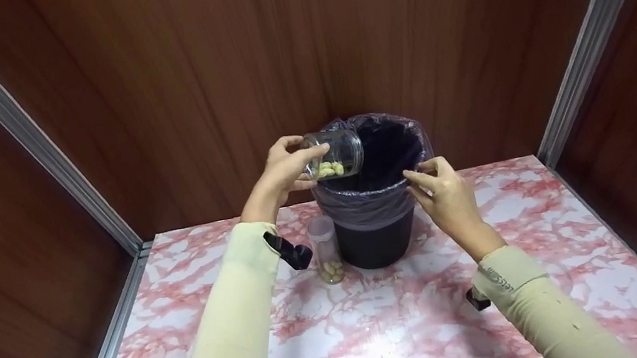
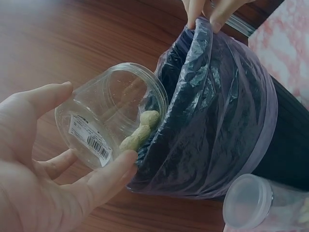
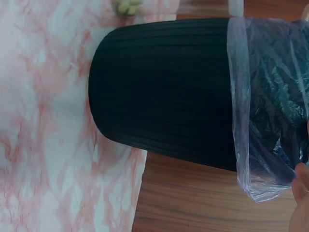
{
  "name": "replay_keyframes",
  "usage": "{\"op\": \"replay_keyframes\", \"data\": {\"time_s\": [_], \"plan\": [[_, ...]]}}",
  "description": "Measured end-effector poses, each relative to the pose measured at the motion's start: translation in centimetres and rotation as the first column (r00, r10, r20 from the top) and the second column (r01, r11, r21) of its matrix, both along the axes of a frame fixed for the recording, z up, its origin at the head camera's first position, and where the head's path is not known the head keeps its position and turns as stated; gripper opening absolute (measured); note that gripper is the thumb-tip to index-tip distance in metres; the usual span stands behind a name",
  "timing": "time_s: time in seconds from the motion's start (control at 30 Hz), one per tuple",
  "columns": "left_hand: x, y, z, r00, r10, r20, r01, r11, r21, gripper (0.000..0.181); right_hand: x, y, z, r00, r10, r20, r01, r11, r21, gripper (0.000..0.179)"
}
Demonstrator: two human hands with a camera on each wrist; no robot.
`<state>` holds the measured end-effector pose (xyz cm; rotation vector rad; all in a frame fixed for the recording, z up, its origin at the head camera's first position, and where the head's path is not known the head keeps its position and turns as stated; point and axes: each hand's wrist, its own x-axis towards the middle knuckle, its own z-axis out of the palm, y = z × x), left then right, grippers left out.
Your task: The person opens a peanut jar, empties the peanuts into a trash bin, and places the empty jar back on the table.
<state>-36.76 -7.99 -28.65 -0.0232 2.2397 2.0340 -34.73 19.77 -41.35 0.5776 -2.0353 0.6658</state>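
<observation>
My left hand (image 1: 285, 170) grips a clear jar (image 1: 344, 142), tipped on its side with its mouth over the left rim of a black trash bin (image 1: 379, 244). Several peanuts in their shells (image 1: 330, 169) lie along the jar's lower side; the left wrist view also shows a barcode label (image 2: 89, 135) on its base. A purple translucent trash bag (image 2: 217, 116) lines the bin and folds down over its outside. At the rim's right front, my right hand (image 1: 447, 192) pinches the bag's edge between thumb and fingers.
A tall, lidded clear jar (image 1: 323, 241) with several peanuts at its bottom stands just left of the bin. Everything rests on a red-and-white marbled tabletop (image 1: 330, 341). Wood-grain panels (image 1: 203, 82) enclose the back and both sides.
</observation>
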Motion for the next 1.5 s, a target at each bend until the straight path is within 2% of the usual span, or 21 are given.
{"op": "replay_keyframes", "data": {"time_s": [0.27,0.47,0.87,1.07,1.17,1.27,1.37,1.43,1.5], "plan": [[-0.2,0.6,0.7,1.000,-0.013,-0.016,0.011,0.991,-0.132,0.067,0.0,-0.2,-0.1,1.000,0.009,0.003,-0.009,1.000,-0.012,0.034],[-0.3,0.9,0.7,0.999,-0.024,-0.023,0.019,0.984,-0.175,0.067,0.0,-0.2,-0.2,1.000,0.003,-0.010,-0.003,1.000,-0.019,0.034],[-0.1,0.4,0.6,0.999,-0.050,-0.018,0.047,0.985,-0.168,0.067,0.1,-0.4,-0.4,1.000,0.016,-0.003,-0.016,0.999,-0.036,0.036],[0.2,-0.6,0.2,0.997,-0.062,-0.040,0.057,0.991,-0.117,0.070,0.3,-0.7,-0.1,0.998,0.009,0.069,-0.009,1.000,-0.002,0.034],[0.3,-1.2,0.0,0.997,-0.054,-0.048,0.050,0.995,-0.085,0.070,0.7,-0.6,0.3,0.992,0.001,0.123,-0.004,1.000,0.031,0.046],[0.5,-1.8,-0.1,0.997,-0.050,-0.055,0.049,0.998,-0.029,0.072,1.2,-0.3,0.7,0.986,-0.003,0.168,0.002,1.000,0.008,0.068],[0.5,-2.3,-0.6,0.994,-0.045,-0.096,0.048,0.998,0.030,0.075,2.1,0.1,0.9,0.979,0.002,0.204,0.011,0.998,-0.064,0.081],[0.6,-2.9,-1.1,0.987,-0.024,-0.159,0.030,0.999,0.034,0.076,3.0,0.4,0.8,0.975,0.019,0.221,0.008,0.993,-0.118,0.082],[0.7,-3.5,-1.8,0.972,0.003,-0.236,0.000,1.000,0.011,0.075,4.1,0.6,0.5,0.968,0.037,0.250,0.007,0.985,-0.171,0.081]]}}
